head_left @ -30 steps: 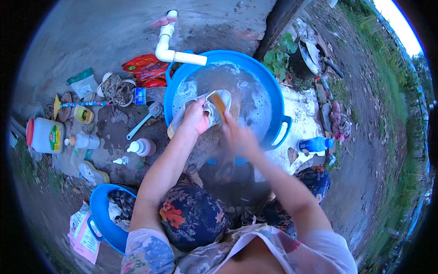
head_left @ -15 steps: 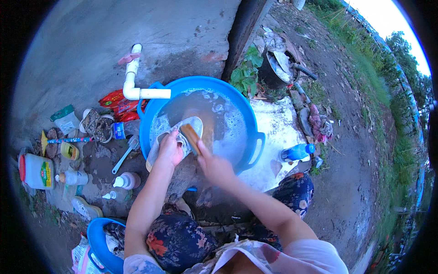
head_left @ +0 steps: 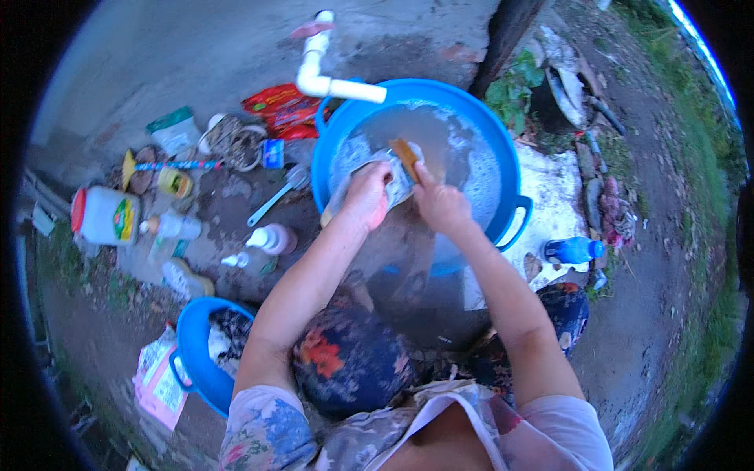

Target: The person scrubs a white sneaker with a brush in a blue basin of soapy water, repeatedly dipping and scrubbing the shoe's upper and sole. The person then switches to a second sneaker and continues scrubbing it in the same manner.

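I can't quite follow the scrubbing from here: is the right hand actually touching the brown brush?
Touching. The head view shows the right hand wrapped around the near end of the brown brush.

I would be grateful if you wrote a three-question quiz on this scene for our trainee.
1. True or false: the right hand holds the brown brush.
2. Which of these is to the right of the large blue basin? (a) red packets; (b) blue bottle; (c) red-lidded container.
3. Fill in: the left hand holds a pale ____.

Key: 1. True. 2. (b). 3. shoe.
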`<action>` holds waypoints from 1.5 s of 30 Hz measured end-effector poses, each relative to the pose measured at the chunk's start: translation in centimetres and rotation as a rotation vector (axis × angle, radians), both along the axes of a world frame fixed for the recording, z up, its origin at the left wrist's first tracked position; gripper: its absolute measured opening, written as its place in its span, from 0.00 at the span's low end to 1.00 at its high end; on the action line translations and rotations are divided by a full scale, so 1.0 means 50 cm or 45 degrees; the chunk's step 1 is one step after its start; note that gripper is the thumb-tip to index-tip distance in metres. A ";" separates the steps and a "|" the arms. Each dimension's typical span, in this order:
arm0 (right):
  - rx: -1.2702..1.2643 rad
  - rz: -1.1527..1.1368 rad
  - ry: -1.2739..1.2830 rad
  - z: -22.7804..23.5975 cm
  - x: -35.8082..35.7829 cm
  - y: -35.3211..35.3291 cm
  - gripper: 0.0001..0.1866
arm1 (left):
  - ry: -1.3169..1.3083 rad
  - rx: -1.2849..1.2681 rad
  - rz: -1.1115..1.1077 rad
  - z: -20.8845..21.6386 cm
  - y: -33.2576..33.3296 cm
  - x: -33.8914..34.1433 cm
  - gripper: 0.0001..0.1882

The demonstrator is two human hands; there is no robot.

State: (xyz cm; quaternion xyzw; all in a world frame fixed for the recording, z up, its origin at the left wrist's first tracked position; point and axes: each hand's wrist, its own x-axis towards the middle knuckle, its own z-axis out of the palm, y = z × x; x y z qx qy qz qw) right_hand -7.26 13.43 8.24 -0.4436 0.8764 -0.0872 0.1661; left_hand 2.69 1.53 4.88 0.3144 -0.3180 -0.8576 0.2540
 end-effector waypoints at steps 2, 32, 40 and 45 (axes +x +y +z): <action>-0.011 -0.017 0.000 -0.008 -0.015 0.019 0.28 | -0.184 -0.345 -0.214 0.117 0.039 0.049 0.14; -0.093 -0.040 -0.048 -0.049 -0.023 0.023 0.26 | 1.084 -0.947 -0.867 0.497 0.493 0.150 0.17; -0.205 0.023 0.024 -0.062 -0.038 0.033 0.25 | 0.983 -1.233 -0.806 0.519 0.424 0.163 0.20; -0.165 0.108 0.032 -0.050 -0.013 0.034 0.25 | -0.344 -2.167 -0.056 0.420 0.144 0.193 0.21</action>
